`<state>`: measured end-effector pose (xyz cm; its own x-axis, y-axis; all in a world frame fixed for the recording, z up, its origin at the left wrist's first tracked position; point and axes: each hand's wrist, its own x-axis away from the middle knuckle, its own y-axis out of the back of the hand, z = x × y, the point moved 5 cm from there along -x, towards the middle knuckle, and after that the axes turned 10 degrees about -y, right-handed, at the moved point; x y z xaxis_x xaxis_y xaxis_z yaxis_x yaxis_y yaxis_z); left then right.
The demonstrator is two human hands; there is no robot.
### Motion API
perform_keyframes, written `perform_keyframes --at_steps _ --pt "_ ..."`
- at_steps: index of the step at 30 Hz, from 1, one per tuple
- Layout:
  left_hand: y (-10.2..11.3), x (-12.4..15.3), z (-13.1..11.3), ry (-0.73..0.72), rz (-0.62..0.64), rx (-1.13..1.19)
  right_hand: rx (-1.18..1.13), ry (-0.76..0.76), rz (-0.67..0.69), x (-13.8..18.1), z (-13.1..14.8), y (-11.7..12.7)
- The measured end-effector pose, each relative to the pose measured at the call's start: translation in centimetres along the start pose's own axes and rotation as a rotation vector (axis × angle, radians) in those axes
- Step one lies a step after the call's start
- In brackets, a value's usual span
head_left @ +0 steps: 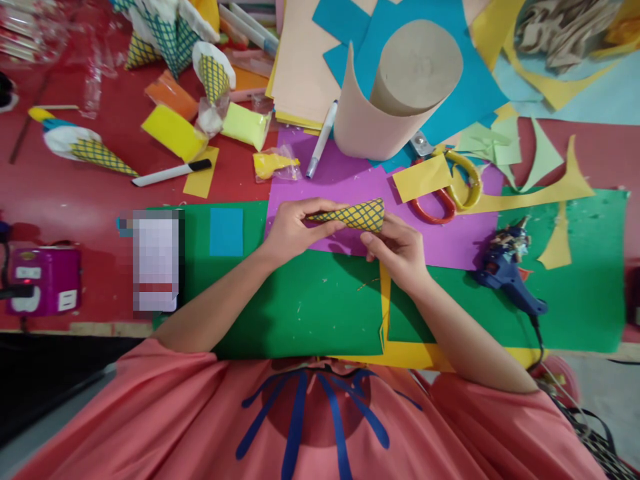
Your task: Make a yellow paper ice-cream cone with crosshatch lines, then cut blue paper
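Note:
A yellow paper cone (356, 215) with a dark criss-cross pattern is held sideways between my hands, its tip to the left and its wide end to the right. The fingers and thumb of my left hand (295, 230) pinch it near the tip. My right hand (399, 250) grips the wide end, thumb below the rim and fingers behind it. Beneath the hands lie a purple sheet (440, 250) and a green sheet (310, 307). Whether anything is inside the cone cannot be seen.
A curled pink paper roll (370, 130) stands behind the hands. Scissors (435, 207) and a blue glue gun (510, 273) lie to the right. Leftward are a marker (173, 173), a finished-looking cone (95, 148), clay packets (174, 131), a blurred phone-like object (156, 260) and a purple power box (45, 280).

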<state>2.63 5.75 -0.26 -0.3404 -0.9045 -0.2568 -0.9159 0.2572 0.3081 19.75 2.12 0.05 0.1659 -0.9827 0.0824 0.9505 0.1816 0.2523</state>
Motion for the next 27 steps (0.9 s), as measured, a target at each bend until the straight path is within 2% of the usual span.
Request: perform_keyframes --at_steps 5,9,12,16,19,23,27 --pt "0.1 0.1 -0.1 -0.013 0.001 -0.031 -0.032 0.002 0.018 0.0 0.2 0.0" --pt "-0.1 0.1 -0.3 -0.067 0.083 -0.156 -0.038 -0.02 -0.036 -0.2 0.6 0.2" --pt "-0.4 0.3 -0.7 -0.21 0.136 -0.316 -0.094 -0.04 -0.08 -0.4 0.7 0.4" --pt "-0.6 0.6 -1.0 -0.418 0.135 -0.497 -0.151 -0.118 -0.065 -0.5 0.1 0.4" --pt "-0.7 0.7 -1.0 -0.486 0.15 -0.564 -0.183 -0.174 -0.032 -0.6 -0.3 0.3" --pt "-0.5 0.7 -1.3 -0.49 0.13 -0.534 -0.216 -0.229 -0.035 -0.6 -0.5 0.4" --pt "0.2 0.4 -1.3 -0.364 0.033 -0.44 -0.248 -0.245 -0.114 -0.9 -0.7 1.2"
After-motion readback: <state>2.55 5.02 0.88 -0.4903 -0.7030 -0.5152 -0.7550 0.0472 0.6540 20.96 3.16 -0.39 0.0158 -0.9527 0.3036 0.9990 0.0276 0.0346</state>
